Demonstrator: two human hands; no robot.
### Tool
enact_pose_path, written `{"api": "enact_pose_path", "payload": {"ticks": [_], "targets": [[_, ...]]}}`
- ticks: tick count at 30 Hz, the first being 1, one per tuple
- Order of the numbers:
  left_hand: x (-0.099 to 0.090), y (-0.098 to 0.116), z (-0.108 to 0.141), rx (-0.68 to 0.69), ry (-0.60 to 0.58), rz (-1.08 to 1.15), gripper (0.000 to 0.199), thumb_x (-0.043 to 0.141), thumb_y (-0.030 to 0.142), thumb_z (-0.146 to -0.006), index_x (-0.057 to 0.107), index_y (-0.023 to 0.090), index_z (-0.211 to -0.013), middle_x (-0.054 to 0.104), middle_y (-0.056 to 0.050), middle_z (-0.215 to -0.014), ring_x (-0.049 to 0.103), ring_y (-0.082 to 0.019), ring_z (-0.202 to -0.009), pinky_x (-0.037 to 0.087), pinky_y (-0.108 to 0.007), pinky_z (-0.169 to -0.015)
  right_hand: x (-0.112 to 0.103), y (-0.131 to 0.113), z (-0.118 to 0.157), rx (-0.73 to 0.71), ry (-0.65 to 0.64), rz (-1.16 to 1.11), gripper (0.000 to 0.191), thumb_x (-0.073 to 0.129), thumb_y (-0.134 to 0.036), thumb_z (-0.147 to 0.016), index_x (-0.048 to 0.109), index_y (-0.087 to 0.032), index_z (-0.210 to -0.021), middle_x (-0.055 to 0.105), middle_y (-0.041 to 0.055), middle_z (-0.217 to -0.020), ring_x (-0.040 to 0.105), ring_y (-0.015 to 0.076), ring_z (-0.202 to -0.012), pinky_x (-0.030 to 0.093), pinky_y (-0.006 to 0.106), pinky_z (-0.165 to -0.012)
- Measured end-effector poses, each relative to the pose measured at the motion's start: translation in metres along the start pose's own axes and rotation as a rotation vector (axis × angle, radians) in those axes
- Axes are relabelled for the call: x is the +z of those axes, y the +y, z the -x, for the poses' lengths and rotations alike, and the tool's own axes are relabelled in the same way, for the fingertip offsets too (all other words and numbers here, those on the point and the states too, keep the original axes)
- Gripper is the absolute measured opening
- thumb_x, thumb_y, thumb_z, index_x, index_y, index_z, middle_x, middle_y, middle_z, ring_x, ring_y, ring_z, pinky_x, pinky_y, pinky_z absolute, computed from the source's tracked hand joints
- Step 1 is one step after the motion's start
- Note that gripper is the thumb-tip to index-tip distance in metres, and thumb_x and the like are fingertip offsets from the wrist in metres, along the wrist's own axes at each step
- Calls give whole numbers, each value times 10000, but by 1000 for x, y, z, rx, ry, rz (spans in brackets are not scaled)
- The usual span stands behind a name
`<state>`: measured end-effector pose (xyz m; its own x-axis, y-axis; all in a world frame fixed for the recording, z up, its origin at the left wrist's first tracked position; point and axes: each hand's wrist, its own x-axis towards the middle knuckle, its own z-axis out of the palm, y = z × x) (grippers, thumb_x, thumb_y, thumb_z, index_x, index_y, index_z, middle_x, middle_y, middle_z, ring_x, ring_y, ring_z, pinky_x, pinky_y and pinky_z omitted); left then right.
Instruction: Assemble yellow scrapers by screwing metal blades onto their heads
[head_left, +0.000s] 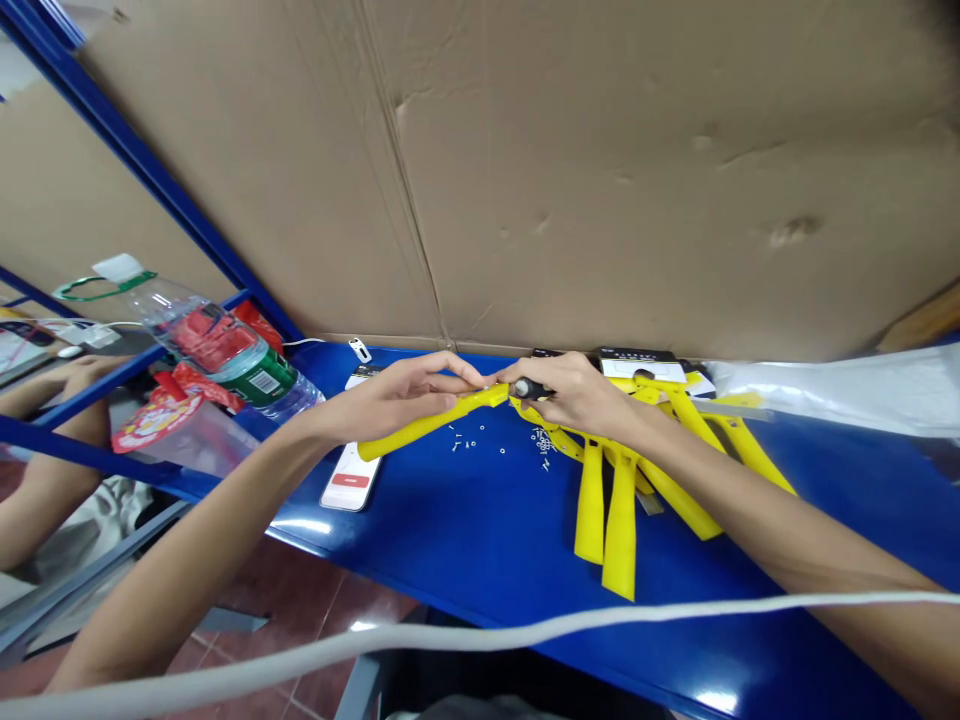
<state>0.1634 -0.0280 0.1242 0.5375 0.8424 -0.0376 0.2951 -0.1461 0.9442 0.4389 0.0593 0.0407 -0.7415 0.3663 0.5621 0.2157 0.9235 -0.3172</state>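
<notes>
Yellow piece [409, 433] tilted over table [465, 530]; black tool [532, 388] near end.

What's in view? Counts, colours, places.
Long piece: 1, yellow, in left hand
Tool: 1, dark, in right hand
Loose pieces: several, yellow, right
Small hardware: many, silvery, centre
Phone: 1, white, left
Device: 1, white, rear left
Bottle: 1, clear, left
Bag: 1, clear-red, left
Pack: 1, black-white, rear right
Plastic sheet: 1, whitish, right
Cable: 1, white, foreground
Table: 1, blue, centre
Frame: 1, blue, left
Cardboard: uncounted, brown, behind
Co-worker's arms: 2, bare, left
Hands: 2, bare, centre

Evenly lit; white glare on the blue tabletop [465, 540].
</notes>
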Motion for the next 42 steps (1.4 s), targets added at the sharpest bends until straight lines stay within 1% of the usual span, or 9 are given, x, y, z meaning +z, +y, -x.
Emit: {"api": "enact_pose_path", "payload": {"ticks": [3,5,14,20,25,30,34,38,42], "targets": [[-5,10,5,-6,0,22,236,717,273,-1013,798,229,-1230,783,-137,-1323,733,-290,-1278,593,-373,-1030,3,2,4,-135,38,100,466,522,-63,-888,692,-222,-1291,803,78,-1320,793,206,-1051,549,304,-762],[-4,12,7,17,15,20,226,737,256,-997,819,229,-1205,785,-132,-1327,717,-293,-1313,567,-403,-1101,4,3,5,-198,54,154,494,519,-50,-881,689,-217,-1313,774,87,-1401,787,229,-1157,589,317,-809],[1,-23,-7,2,148,36,228,826,287,-937,851,188,-1141,827,-145,-1229,795,-276,-1151,617,-409,-1049,11,9,7,-244,40,226,480,503,-9,-903,750,-195,-1269,773,101,-1402,816,263,-1129,668,373,-858],[-1,-27,-11,109,295,108,425,859,224,-909,793,188,-1327,723,-168,-1458,679,-293,-1387,552,-363,-1162,9,12,10,-238,97,247,320,559,-132,-1037,793,-242,-1227,771,113,-1393,832,283,-1078,691,408,-796],[-5,-8,-7,146,367,-175,450,759,296,-1000,730,226,-1444,736,-116,-1447,728,-286,-1308,537,-378,-1171,2,3,9,-158,70,283,286,551,-199,-1086,829,-250,-1131,766,114,-1392,842,267,-957,681,421,-761],[4,0,-17,230,300,-378,381,652,285,-1058,741,241,-1426,705,-73,-1507,635,-276,-1431,421,-369,-1253,2,2,9,-85,56,309,322,514,-229,-1098,834,-244,-1125,775,111,-1380,834,266,-970,676,429,-762],[16,-12,-23,201,246,-502,556,638,148,-997,649,288,-1535,649,-57,-1575,631,-298,-1440,451,-385,-1217,6,5,11,-111,92,355,334,503,-232,-1099,834,-247,-1144,789,100,-1364,827,269,-1023,667,420,-787],[24,-28,-18,216,245,-666,787,582,19,-886,539,280,-1626,668,-98,-1546,724,-305,-1298,552,-378,-1079,12,11,14,-134,97,353,317,521,-226,-1092,819,-253,-1199,796,107,-1358,824,258,-956,656,410,-758],[44,-54,-11,141,200,-800,879,461,3,-926,270,238,-1751,568,-171,-1631,746,-293,-1253,591,-428,-1040,21,13,28,-365,147,494,270,542,-168,-1088,760,-207,-1243,805,126,-1330,798,201,-865,620,340,-679]]}}
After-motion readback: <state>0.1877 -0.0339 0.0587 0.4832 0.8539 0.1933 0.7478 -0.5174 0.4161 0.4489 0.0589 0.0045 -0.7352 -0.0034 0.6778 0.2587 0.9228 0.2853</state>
